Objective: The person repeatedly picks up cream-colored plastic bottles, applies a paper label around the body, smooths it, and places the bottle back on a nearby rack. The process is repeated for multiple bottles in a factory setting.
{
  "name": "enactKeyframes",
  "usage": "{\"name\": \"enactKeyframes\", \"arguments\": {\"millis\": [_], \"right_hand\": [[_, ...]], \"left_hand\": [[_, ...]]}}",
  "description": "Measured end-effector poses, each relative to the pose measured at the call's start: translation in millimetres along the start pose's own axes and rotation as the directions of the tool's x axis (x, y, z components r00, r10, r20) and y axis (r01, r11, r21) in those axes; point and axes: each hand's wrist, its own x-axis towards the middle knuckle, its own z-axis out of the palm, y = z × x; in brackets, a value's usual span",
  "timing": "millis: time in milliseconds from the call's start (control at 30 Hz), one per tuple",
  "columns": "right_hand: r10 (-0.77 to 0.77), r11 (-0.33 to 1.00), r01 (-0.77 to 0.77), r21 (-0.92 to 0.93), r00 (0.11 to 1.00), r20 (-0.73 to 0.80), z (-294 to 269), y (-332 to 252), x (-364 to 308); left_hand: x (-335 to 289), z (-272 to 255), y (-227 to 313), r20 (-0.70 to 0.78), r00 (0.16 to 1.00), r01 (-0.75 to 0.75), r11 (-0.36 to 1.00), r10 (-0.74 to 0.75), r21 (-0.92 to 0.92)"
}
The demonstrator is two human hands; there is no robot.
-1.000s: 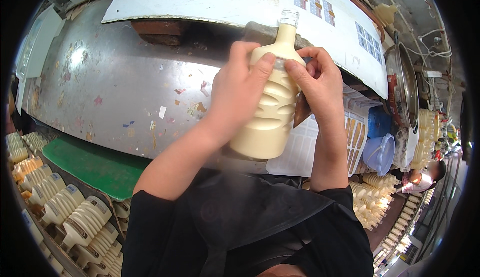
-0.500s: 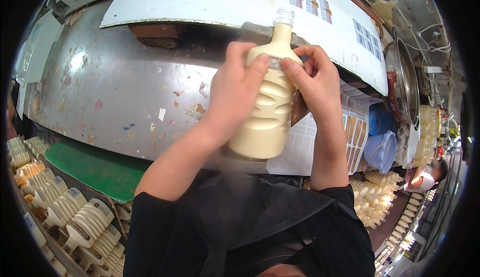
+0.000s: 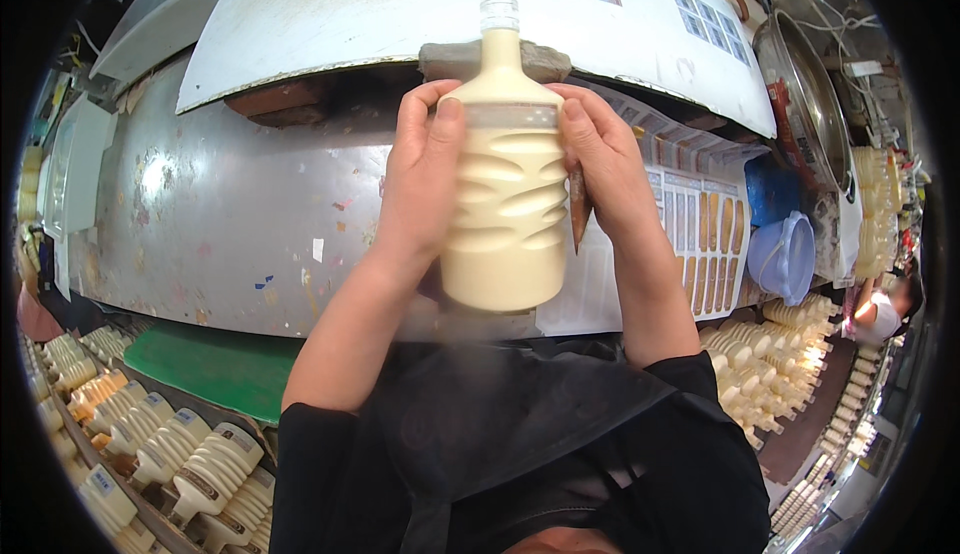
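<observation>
A cream-coloured bottle [image 3: 503, 274] with wavy grooves and a clear threaded neck stands upright in the picture between my two hands. My left hand [image 3: 422, 169] is wrapped round its left side, thumb near the shoulder. On the opposite side my right hand [image 3: 608, 159] grips it, thumb also near the shoulder. Between the thumbs a greyish, light-dotted label strip [image 3: 510, 115] lies across the bottle just under the shoulder. A brown pointed tool [image 3: 579, 212] sticks down from my right hand; its upper part is hidden.
Printed label sheets [image 3: 705, 224] lie on the metal table [image 3: 200, 204] at right. A raised white board [image 3: 350, 4] spans the back, with a grey block [image 3: 545, 60] at its edge. A lilac bucket [image 3: 782, 259] stands far right. Rows of similar bottles [image 3: 205, 469] flank me; a person is distant right.
The bottle has moved left and turned, and its tilt has straightened. The label strip now shows across its front. The pointed tool below my right hand shows more plainly.
</observation>
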Motion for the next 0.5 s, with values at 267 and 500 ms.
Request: {"name": "enactKeyframes", "arguments": {"millis": [267, 500], "right_hand": [[-0.016, 1.0, 0.016, 0.006, 1.0, 0.0, 1.5, 2.9, 4.6], [0.0, 1.0, 0.0, 0.006, 1.0, 0.018, -2.2, 4.6, 5.7]], "left_hand": [[-1.1, 5.8, 3.9, -0.009, 0.999, 0.033, 0.999, -0.033, -0.028], [-0.4, 5.6, 3.3, -0.007, 1.0, 0.023, 1.0, -0.023, -0.017]]}}
